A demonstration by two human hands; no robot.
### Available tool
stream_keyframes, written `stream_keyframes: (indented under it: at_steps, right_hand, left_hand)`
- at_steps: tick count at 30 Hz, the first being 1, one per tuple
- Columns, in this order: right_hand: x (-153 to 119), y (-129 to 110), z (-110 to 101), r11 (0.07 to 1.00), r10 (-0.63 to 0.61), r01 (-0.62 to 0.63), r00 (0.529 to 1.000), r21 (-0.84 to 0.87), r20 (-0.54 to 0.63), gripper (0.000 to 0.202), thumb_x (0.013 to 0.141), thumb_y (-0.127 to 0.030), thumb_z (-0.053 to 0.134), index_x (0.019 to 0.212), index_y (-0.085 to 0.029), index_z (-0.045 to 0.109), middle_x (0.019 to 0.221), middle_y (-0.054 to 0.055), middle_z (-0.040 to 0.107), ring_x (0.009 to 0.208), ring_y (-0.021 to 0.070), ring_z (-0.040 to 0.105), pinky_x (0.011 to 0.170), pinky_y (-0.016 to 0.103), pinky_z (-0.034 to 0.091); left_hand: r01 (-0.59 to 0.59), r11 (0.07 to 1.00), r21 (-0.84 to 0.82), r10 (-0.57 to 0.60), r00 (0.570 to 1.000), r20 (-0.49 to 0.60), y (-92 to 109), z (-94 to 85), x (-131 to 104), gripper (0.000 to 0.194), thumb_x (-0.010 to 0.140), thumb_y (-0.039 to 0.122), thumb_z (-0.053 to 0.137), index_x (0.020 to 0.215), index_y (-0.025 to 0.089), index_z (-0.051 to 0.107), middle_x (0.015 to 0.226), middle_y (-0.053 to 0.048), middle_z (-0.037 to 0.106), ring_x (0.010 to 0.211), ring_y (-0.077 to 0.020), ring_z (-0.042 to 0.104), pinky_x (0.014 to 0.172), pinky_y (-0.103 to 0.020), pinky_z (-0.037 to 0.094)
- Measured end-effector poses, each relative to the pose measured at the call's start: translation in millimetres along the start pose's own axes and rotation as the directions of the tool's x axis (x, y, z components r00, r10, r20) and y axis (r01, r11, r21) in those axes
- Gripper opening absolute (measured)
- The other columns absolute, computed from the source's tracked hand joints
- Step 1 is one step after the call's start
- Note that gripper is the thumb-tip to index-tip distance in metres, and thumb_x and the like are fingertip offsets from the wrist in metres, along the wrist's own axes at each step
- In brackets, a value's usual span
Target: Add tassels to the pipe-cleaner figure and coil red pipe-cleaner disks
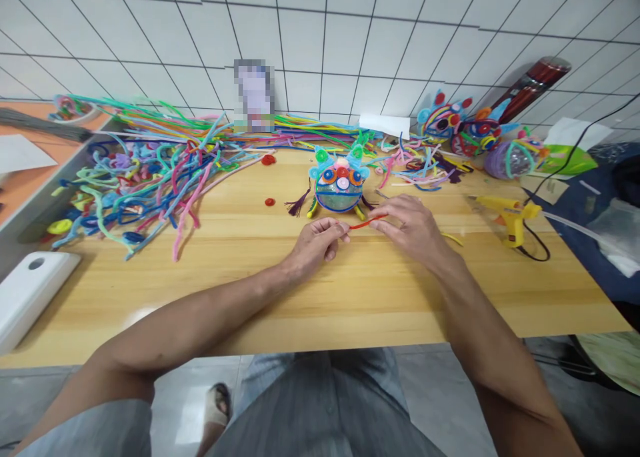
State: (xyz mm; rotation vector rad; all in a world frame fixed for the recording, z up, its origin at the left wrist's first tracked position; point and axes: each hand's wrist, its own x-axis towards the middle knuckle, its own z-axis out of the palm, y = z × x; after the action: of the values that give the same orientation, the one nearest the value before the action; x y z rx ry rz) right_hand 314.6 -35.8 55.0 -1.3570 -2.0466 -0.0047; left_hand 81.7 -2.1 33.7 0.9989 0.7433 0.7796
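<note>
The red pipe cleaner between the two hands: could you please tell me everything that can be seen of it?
The red pipe cleaner looks thin and bright red; its texture is too small to judge. The left hand and right hand pinch it, and the stretch between them is nearly straight, slanting slightly up toward the right in the picture. It is on the near side of the decorated figure. Fingers partly cover it, so its full length is unclear.
</note>
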Motion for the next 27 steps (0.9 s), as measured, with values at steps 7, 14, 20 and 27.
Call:
stream_keyframes:
  at_steps: [7, 14, 20, 27]
  right_hand:
    - [-10.7, -36.4, -20.3, 0.989, -0.132, 0.104, 0.937, -0.103, -0.323, 0.03, 0.093, -0.042, 0.075, 0.069, -0.023, 0.069, 0.063, 0.002, 0.065, 0.062, 0.0179, 0.059, 0.067, 0.035, 0.046]
    - [2.1, -38.4, 11.7, 0.661, 0.41, -0.526, 0.85, 0.535, 0.33, 0.053, 0.091, -0.068, 0.066, 0.092, -0.017, 0.079, 0.06, -0.002, 0.058, 0.05, 0.0105, 0.047, 0.048, 0.025, 0.034]
    - [-0.6, -41.2, 16.4, 0.593, 0.51, -0.457, 0.85, 0.663, 0.13, 0.054, 0.083, -0.073, 0.074, 0.07, -0.02, 0.076, 0.064, 0.004, 0.069, 0.056, 0.0148, 0.058, 0.054, 0.029, 0.048]
    - [-6.0, -53.6, 14.3, 0.714, 0.529, -0.398, 0.846, 0.576, -0.071, 0.052, 0.087, -0.071, 0.07, 0.069, -0.023, 0.078, 0.06, 0.004, 0.069, 0.057, 0.0189, 0.062, 0.058, 0.034, 0.053]
  left_hand:
    - [0.037, 0.992, -0.118, -0.033, 0.999, 0.036, 7.4, 5.6, -3.4, 0.043, 0.073, 0.052, 0.087, 0.075, 0.014, 0.066, 0.072, 0.002, 0.069, 0.04, -0.0018, 0.042, 0.041, -0.021, 0.026]
    - [0.069, 0.996, -0.064, -0.06, 0.989, 0.134, 3.3, 4.8, -6.8, 0.047, 0.076, 0.059, 0.084, 0.078, 0.014, 0.073, 0.045, 0.006, 0.048, 0.041, -0.0048, 0.036, 0.046, -0.021, 0.023]
    - [0.096, 0.991, -0.093, -0.084, 0.988, 0.127, 2.6, 9.0, -9.0, 0.044, 0.078, 0.056, 0.083, 0.082, 0.014, 0.074, 0.049, 0.006, 0.051, 0.043, -0.0053, 0.038, 0.046, -0.022, 0.023]
    - [0.142, 0.97, -0.195, -0.107, 0.978, 0.178, 4.5, 11.6, -11.7, 0.039, 0.078, 0.049, 0.085, 0.089, 0.015, 0.071, 0.079, -0.003, 0.075, 0.047, -0.0046, 0.045, 0.047, -0.021, 0.032]
